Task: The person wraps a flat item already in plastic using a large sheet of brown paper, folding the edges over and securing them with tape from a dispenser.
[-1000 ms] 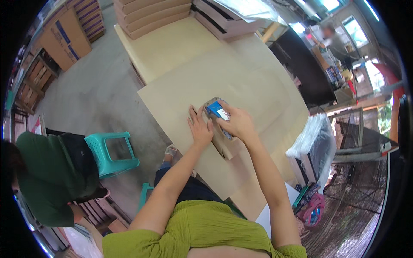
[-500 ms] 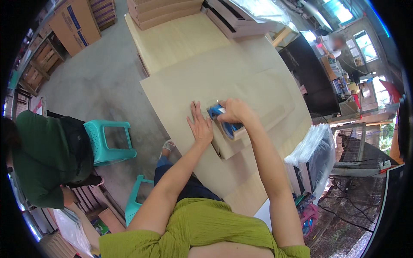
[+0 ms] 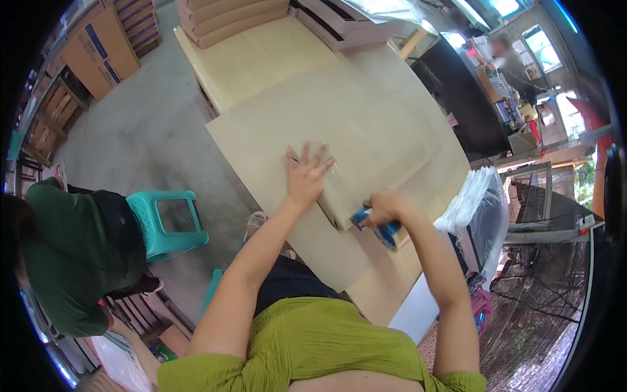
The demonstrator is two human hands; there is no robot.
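My left hand (image 3: 307,176) lies flat with fingers spread on brown kraft paper (image 3: 268,121), at the end of a folded-over part (image 3: 343,199) of it. Whatever may be under that fold is hidden. A glossy strip, seemingly clear tape, shows near my left fingertips. My right hand (image 3: 388,206), a little blurred, is wrapped round a blue tape dispenser (image 3: 388,240) at the fold's near right side. I cannot tell whether tape still runs from the dispenser to the paper.
Stacked cartons (image 3: 228,23) and flat boxes (image 3: 343,26) stand at the table's far end. Plastic-wrapped boxes (image 3: 480,215) sit right of my right arm. A teal stool (image 3: 166,245) and a person in a dark green shirt (image 3: 62,255) are on the left.
My right hand has drawn the tape dispenser toward me and to the right, off the fold's top. My left hand has moved slightly farther away, up the fold, its fingers spread wider.
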